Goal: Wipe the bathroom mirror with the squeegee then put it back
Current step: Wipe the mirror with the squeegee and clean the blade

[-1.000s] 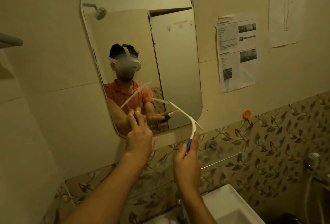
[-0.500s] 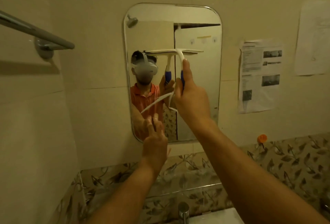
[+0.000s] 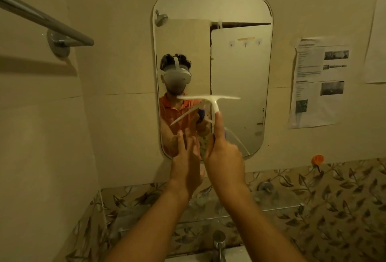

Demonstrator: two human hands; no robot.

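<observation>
A rounded rectangular mirror [image 3: 240, 56] hangs on the beige tiled wall. My right hand [image 3: 224, 153] grips the blue handle of a white squeegee [image 3: 208, 97], index finger stretched up along its neck. The blade lies level across the mirror's lower middle, blurred by motion. My left hand [image 3: 184, 161] is just left of the right one, fingers straight and spread, fingertips at the mirror's bottom left corner. It holds nothing. The glass reflects a person in an orange shirt and both hands.
A metal towel bar [image 3: 48, 21] sticks out from the wall at upper left. Printed sheets [image 3: 319, 82] are taped right of the mirror. An orange hook [image 3: 317, 159] sits below them. A tap [image 3: 219, 243] stands at the bottom, below a leaf-patterned tile band [image 3: 313, 194].
My right hand has drawn the squeegee down the mirror from its upper half to its lower middle. My left hand has stayed at the bottom corner.
</observation>
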